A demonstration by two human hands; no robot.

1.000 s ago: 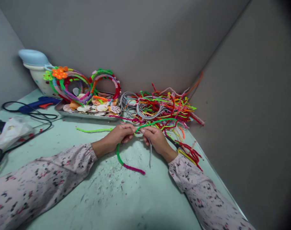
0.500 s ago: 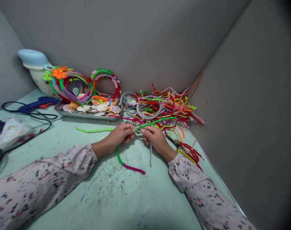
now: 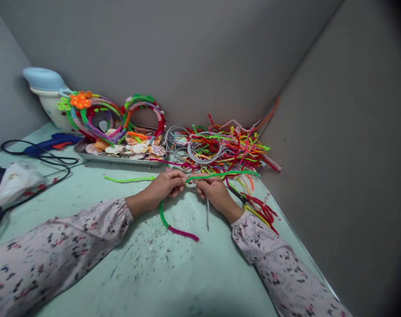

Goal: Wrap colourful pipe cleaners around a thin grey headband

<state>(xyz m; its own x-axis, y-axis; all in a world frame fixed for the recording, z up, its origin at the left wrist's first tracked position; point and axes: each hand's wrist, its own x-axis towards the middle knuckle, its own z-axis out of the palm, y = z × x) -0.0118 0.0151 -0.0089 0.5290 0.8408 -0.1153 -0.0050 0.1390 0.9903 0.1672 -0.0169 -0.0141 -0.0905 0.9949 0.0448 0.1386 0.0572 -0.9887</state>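
My left hand [image 3: 167, 186] is closed in a pinch on a wire wrapped with pipe cleaner; its green and magenta end [image 3: 183, 233] hangs below the fingers. From the fingertips a loose green pipe cleaner [image 3: 236, 173] stretches right, passing over my right hand [image 3: 214, 190]. That hand is closed on the bare grey wire [image 3: 207, 213], which bends down toward the table. Both hands are close together, a little above the table. The fingers hide where the green pipe cleaner meets the wire. A lime pipe cleaner [image 3: 129, 179] lies left of my left hand.
Behind stand finished-looking colourful hoops [image 3: 144, 105] in a metal tray [image 3: 121, 159] of shells. A pipe cleaner heap [image 3: 243, 149] with grey wire coils [image 3: 205, 154] lies right. Scissors [image 3: 240, 198] rest near my right wrist. A blue glue gun [image 3: 48, 144] and black cable [image 3: 64, 163] are left.
The free end of the green pipe cleaner has swung lower and further right, now across the back of my right hand. Both hands have stayed nearly in place.
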